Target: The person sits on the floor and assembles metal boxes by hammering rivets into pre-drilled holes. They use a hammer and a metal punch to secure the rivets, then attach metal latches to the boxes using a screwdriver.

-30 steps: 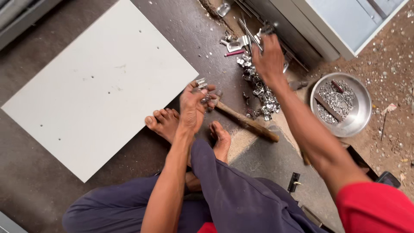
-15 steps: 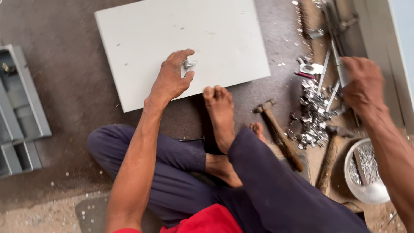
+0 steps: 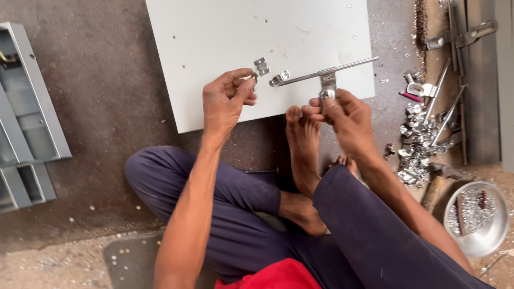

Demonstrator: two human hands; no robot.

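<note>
I sit cross-legged on the floor before a white metal panel [image 3: 230,37] with small drilled holes. My right hand [image 3: 342,115] grips the handle of a shiny metal latch bolt [image 3: 321,74], whose rod lies across the panel's near right edge. My left hand [image 3: 227,99] pinches a small metal piece between thumb and fingers just over the panel's near edge. A small metal bracket [image 3: 262,66] lies loose on the panel between my hands. My bare foot [image 3: 302,139] rests against the panel's edge.
A heap of shiny metal fittings [image 3: 420,144] lies at the right, beside more latch bolts [image 3: 444,101]. A steel bowl [image 3: 479,217] of small parts and a hammer [image 3: 436,179] sit at lower right. Grey metal channels [image 3: 24,118] lie at the left.
My right hand has come back from the heap of fittings with a latch bolt and set it on the panel. My left hand stays at the panel's near edge.
</note>
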